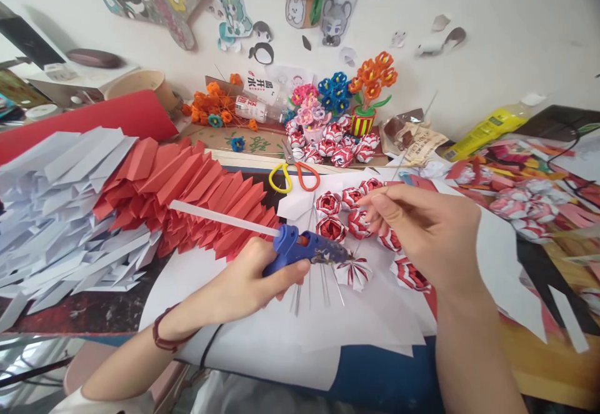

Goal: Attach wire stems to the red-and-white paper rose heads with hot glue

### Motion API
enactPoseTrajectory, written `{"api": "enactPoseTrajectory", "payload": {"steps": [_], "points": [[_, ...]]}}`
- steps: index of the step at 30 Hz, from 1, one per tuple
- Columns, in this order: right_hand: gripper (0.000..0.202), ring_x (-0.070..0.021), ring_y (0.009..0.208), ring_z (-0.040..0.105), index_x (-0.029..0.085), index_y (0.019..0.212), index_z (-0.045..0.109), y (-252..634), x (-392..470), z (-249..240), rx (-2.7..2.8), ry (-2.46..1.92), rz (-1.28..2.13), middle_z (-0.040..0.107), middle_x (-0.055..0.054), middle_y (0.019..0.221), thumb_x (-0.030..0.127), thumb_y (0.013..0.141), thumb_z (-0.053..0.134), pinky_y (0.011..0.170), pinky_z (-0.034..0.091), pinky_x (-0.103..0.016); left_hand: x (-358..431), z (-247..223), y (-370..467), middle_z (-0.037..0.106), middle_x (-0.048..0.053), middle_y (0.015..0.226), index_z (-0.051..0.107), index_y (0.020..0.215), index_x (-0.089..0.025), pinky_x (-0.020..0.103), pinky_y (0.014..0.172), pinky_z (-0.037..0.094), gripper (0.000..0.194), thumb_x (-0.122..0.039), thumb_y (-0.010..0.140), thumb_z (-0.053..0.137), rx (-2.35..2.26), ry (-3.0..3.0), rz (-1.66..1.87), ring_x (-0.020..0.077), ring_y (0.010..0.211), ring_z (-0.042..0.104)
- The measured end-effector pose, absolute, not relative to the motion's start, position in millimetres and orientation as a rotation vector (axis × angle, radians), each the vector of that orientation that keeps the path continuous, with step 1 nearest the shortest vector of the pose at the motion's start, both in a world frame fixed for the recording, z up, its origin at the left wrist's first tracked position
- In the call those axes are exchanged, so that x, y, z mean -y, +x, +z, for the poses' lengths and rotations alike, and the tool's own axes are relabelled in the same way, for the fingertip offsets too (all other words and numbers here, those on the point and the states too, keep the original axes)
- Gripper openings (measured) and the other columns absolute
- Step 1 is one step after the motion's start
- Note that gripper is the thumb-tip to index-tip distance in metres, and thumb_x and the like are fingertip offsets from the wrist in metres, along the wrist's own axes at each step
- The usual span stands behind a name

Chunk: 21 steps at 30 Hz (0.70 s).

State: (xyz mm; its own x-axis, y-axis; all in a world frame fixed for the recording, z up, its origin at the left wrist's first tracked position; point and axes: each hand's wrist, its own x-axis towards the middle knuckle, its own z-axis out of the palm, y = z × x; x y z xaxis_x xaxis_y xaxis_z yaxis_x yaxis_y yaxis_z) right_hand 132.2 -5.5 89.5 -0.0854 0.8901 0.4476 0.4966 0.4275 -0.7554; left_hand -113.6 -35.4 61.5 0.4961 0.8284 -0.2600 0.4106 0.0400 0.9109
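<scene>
My left hand is wrapped round a blue glue gun, with a long white glue stick coming out of its back. The gun's nozzle points right, just above a red-and-white paper flower lying on white paper. My right hand pinches a thin metal wire between thumb and fingers; the wire slants up to the right and down toward that flower. Several folded red-and-white flowers lie between and beneath my hands. Thin wires are spread on the paper below the gun.
Folded white strips and red strips are heaped at left. Scissors lie behind the flowers. Farther back stand a potted orange flower bunch and a clear bottle. A yellow bottle and paper scraps are at right.
</scene>
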Motion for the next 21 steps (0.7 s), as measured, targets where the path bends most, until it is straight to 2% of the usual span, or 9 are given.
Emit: {"api": "enactPoseTrajectory", "payload": {"steps": [9, 21], "points": [[0.014, -0.0089, 0.054, 0.061, 0.022, 0.082, 0.075, 134.5, 3.5, 83.7, 1.796, -1.194, 0.417, 0.067, 0.003, 0.062, 0.026, 0.092, 0.065, 0.054, 0.049, -0.021, 33.7, 63.6, -110.1, 0.045, -0.004, 0.053, 0.060, 0.070, -0.016, 0.022, 0.046, 0.035, 0.044, -0.052, 0.093, 0.050, -1.194, 1.648, 0.452, 0.0097, 0.048, 0.044], [0.013, -0.0073, 0.052, 0.060, 0.022, 0.081, 0.075, 138.9, 9.0, 83.9, 1.819, -1.217, 0.398, 0.067, 0.004, 0.063, 0.022, 0.091, 0.066, 0.054, 0.050, -0.020, 32.6, 60.3, -112.4, 0.047, -0.003, 0.052, 0.060, 0.071, -0.016, 0.023, 0.047, 0.036, 0.047, -0.057, 0.091, 0.049, -1.214, 1.586, 0.416, 0.0106, 0.049, 0.045]]}}
